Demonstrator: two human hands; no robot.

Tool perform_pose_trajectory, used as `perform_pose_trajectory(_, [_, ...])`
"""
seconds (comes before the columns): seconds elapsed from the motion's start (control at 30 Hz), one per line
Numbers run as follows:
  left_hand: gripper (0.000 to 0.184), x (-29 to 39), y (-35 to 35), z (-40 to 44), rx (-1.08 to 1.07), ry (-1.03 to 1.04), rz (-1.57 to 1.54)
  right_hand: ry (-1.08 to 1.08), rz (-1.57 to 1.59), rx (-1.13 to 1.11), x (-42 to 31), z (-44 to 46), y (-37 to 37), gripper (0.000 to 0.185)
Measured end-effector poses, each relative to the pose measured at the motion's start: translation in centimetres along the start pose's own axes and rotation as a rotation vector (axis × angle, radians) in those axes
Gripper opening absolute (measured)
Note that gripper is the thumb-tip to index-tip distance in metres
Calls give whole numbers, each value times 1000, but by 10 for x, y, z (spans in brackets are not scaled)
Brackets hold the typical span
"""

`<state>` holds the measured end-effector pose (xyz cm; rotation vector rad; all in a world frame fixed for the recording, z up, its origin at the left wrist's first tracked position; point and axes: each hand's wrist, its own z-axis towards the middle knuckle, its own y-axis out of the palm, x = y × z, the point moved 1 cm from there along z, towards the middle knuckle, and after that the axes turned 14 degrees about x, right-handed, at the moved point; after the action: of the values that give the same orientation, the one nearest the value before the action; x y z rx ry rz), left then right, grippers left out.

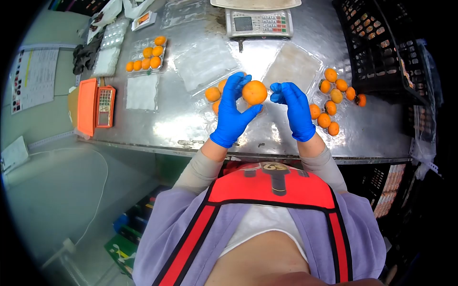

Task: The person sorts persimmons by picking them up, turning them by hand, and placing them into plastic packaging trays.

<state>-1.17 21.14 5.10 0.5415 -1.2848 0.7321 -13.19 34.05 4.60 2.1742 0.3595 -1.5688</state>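
An orange persimmon (pixel 255 92) is in my left hand (pixel 231 112), between the thumb and the fingers. Just to its right is my right hand (pixel 295 107), apart from the fruit, its fingers bent in toward the thumb; whether anything small is between them I cannot make out. Both hands wear blue gloves. Below and behind the left hand, more persimmons (pixel 213 94) sit in a clear plastic tray, partly covered by the hand. On the right lie several loose persimmons (pixel 336 96), some showing dark leafy caps.
A filled clear tray of persimmons (pixel 147 58) stands at the left. Behind are a weighing scale (pixel 260 24) and flat clear trays (pixel 205 66). A black crate (pixel 381 47) borders the right side. An orange-cased device (pixel 95 107) sits near the left edge of the metal table (pixel 179 125).
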Motion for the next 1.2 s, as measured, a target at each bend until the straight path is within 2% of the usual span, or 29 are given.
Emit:
perform_pose_trajectory(0.13, [83, -2, 0, -1, 28, -44, -33, 62, 40, -33, 9, -2, 4, 33])
perform_pose_trajectory(0.2, [84, -5, 0, -1, 23, -46, -79, 364, 214, -191, 8, -5, 10, 40])
perform_pose_trajectory(0.23, [85, -7, 1, -1, 17, -47, -126, 364, 214, -191, 9, -7, 13, 40])
perform_pose_trajectory(0.3, [87, -5, 2, -2, 0, -68, -156, 487, 398, -335, 13, -11, 21, 49])
perform_pose_trajectory(0.37, [89, -5, 1, -4, -17, -90, -187, 442, 437, -346, 14, -11, 24, 52])
perform_pose_trajectory(0.43, [90, -5, -4, -4, -11, -67, -91, -50, 149, -99, 17, -11, 24, 61])
perform_pose_trajectory(0.47, [90, -4, -6, -4, -9, -67, -91, -50, 148, -100, 15, -12, 23, 61])
perform_pose_trajectory(0.53, [85, -2, -7, -2, -34, -417, -397, -348, -73, -27, 2, -16, 23, 73])
perform_pose_trajectory(0.57, [85, -2, -8, -3, -32, -416, -397, -347, -73, -28, 1, -17, 23, 73])
perform_pose_trajectory(0.63, [79, -3, -9, -4, -102, -622, -582, -516, -125, -38, -1, -20, 25, 79])
perform_pose_trajectory(0.67, [79, -3, -10, -5, -100, -621, -581, -516, -124, -40, -1, -21, 25, 79])
perform_pose_trajectory(0.73, [74, -6, -9, -5, -125, -745, -744, -588, -182, -45, -2, -24, 27, 74])
perform_pose_trajectory(0.87, [70, -4, -5, -5, -130, -810, -876, -648, -209, -23, 2, -25, 27, 69])
perform_pose_trajectory(0.93, [63, 10, -1, -5, -122, -568, -661, -751, -262, -3, 2, -25, 28, 64])
perform_pose_trajectory(0.97, [63, 10, 0, -5, -122, -567, -661, -751, -261, -3, 3, -26, 28, 64])
perform_pose_trajectory(1.03, [52, 11, 1, -5, -84, -397, -443, -802, -305, 16, 5, -27, 29, 64])
perform_pose_trajectory(1.2, [45, 7, -5, 2, -62, -581, -591, -850, -353, -14, 2, -32, 31, 62])
